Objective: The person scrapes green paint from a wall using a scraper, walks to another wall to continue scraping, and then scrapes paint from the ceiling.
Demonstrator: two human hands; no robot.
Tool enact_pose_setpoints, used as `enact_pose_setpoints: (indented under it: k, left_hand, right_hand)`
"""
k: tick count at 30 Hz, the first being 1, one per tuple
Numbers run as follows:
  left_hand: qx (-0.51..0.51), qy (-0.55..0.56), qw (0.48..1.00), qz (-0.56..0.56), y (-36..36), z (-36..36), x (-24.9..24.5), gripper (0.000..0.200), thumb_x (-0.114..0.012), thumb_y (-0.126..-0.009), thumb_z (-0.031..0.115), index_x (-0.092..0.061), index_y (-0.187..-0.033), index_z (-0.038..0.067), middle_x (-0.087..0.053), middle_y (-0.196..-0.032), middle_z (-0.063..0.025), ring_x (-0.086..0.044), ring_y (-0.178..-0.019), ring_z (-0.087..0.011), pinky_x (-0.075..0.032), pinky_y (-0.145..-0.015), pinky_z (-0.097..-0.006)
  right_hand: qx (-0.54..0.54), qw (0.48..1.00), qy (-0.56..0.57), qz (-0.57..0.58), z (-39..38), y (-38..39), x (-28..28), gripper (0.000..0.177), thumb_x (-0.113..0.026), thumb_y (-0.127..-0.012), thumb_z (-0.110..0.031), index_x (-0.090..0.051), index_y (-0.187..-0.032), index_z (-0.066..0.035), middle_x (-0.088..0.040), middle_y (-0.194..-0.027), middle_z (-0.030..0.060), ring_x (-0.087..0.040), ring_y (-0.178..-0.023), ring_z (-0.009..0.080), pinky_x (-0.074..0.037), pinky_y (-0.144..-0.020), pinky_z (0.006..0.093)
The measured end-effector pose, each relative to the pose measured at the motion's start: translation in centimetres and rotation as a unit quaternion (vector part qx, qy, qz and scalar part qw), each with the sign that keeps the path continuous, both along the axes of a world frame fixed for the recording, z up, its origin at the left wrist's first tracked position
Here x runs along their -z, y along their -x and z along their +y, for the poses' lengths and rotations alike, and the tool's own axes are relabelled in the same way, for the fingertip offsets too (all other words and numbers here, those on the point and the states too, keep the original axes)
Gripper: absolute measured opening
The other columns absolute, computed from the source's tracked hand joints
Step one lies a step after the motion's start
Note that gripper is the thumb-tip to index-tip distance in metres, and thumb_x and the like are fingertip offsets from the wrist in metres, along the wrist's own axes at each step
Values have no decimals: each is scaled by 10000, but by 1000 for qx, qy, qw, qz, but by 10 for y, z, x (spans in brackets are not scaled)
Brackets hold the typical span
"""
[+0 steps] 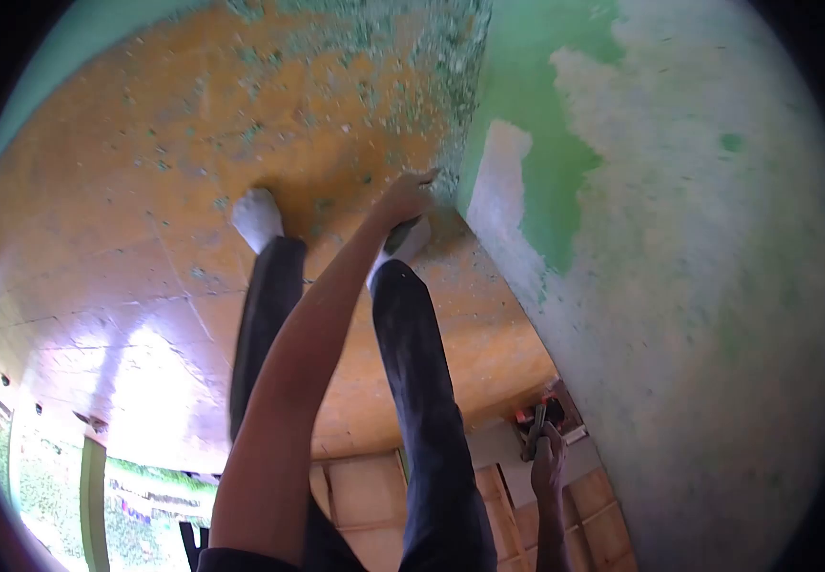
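Observation:
My left hand [405,198] reaches down past my right foot [406,240], close to the corner where floor and wall meet. At least one of its fingers is stretched out toward green paint flakes [451,143], and I see nothing held in it. My right hand [548,459], low on the right beside the wall, is closed around a slim dark hand tool [533,435]. The tool's exact kind cannot be made out. Green paint [551,181] covers part of the wall [689,286], with pale patches bared around it.
Paint flakes lie scattered over the orange floor [174,162], thickest along the wall. My left foot [258,217] stands on it. Behind me are a red-and-black object [539,412] by the wall and wooden panels [365,491]. Daylight enters at lower left past a post [95,500].

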State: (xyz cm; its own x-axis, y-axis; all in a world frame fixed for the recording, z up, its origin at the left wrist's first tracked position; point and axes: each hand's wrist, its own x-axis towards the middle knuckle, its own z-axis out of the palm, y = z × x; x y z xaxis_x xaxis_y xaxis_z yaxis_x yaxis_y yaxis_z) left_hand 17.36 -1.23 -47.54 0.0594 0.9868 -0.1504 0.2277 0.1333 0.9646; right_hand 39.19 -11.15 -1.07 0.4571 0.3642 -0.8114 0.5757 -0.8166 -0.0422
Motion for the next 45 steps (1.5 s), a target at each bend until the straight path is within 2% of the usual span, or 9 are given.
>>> enact_pose_setpoints:
  k: [2, 17, 18, 21, 25, 34, 40, 42, 45]
  left_hand:
    - [99, 396, 913, -17, 100, 18, -113, 558, -562, -745, 170, -533, -1301, 123, -640, -1024, -241, -655, -849, -349, -497, -758, -389]
    - [-32, 220, 863, 454, 539, -201, -360, 166, -561, -741, 86, -631, -742, -65, -621, -627, -195, -652, -600, -297, -525, -578, -456]
    - [294, 155, 713, 617, 530, -191, -399, 173, -650, -738, 192, -664, -715, 20, -625, -634, -150, -632, -598, -268, -498, -577, -432]
    - [294, 74, 802, 514, 486, -182, -425, 183, -653, -780, 219, -652, -726, 44, -639, -653, -112, -643, -638, -262, -499, -595, -411]
    - [3, 146, 908, 393, 365, -161, -498, 487, -547, -677, 127, -590, -1147, 10, -654, -893, -264, -634, -883, -428, -506, -780, -497]
    - [211, 214, 913, 277, 229, -175, -582, 293, -529, -710, 116, -662, -946, 4, -661, -716, -200, -665, -583, -297, -540, -546, -390]
    - [316, 202, 831, 411, 199, -237, -583, 262, -536, -742, 155, -672, -923, 23, -678, -749, -178, -683, -657, -283, -540, -622, -387]
    - [422, 183, 721, 518, 183, -253, -603, 292, -534, -760, 182, -680, -964, 32, -692, -811, -175, -691, -735, -279, -537, -676, -378]
    - [470, 187, 734, 453, 160, -265, -622, 330, -526, -788, 222, -675, -1025, 47, -696, -919, -176, -680, -867, -306, -519, -771, -385]
  right_hand:
    - [-81, 996, -34, -19, -40, -20, -12, 183, -360, -804, -107, -502, -723, -25, -467, -599, 59, -442, -525, 150, -377, -503, 307]
    - [-341, 922, -111, -145, -250, -9, -160, 273, -492, -809, -198, -637, -863, 27, -637, -761, 253, -639, -771, 392, -498, -667, 451]
    - [-314, 929, -128, -149, -272, -16, -171, 273, -492, -809, -198, -637, -863, 27, -637, -761, 253, -639, -771, 392, -498, -667, 451]
    - [-132, 971, 197, 18, -306, 22, -202, 254, -555, -817, -249, -696, -904, -57, -665, -814, 218, -667, -817, 353, -529, -675, 434]
    - [-230, 969, 71, -53, -354, 33, -178, 237, -568, -821, -250, -709, -930, -95, -678, -842, 192, -673, -827, 343, -543, -718, 436]
    - [44, 977, -171, -120, -536, 102, -120, 173, -621, -739, -141, -699, -888, -102, -672, -866, 152, -667, -780, 321, -537, -672, 425]
    - [352, 880, -282, -146, -682, 177, -93, 195, -556, -881, -240, -637, -894, -64, -591, -641, 121, -575, -475, 264, -490, -493, 427]
    - [876, 456, -150, 35, -708, 178, -89, 349, -504, -909, -361, -652, -918, -45, -591, -624, 154, -612, -537, 295, -495, -508, 433]
    - [900, 404, -161, 44, -731, 162, -67, 470, -526, -882, -480, -655, -896, -28, -549, -552, 138, -557, -426, 264, -464, -431, 424]
